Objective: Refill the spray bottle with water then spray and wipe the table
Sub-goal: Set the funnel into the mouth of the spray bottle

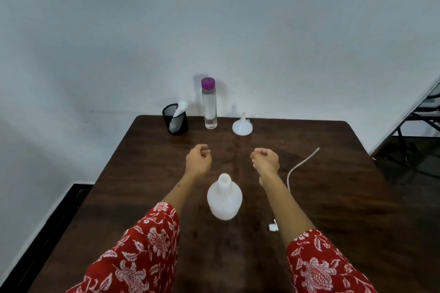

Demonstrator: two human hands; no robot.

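Both hands up over the table, nothing in either one, bottle sitting open between the arms

The white spray bottle (224, 200) stands upright on the dark wooden table (333, 197) with its top off, right between the two forearms and nearer the person than the hands are. The left hand (198, 159) and right hand (266, 158) are both curled into loose fists, fingers folded in and gripping nothing, held apart past the bottle. At the far edge by the wall: a black mesh cup (175, 122) with a white cloth (179, 112) stuck in it, then a tall clear water bottle (209, 104) with a purple cap, then a white funnel (242, 125) sitting wide end down. A pale cord (300, 164) snakes across the table just right of the right forearm, and a small white thing (273, 226), too blurry to make out, pokes out beside that same arm. Red floral sleeves (147, 250) cover both upper arms.
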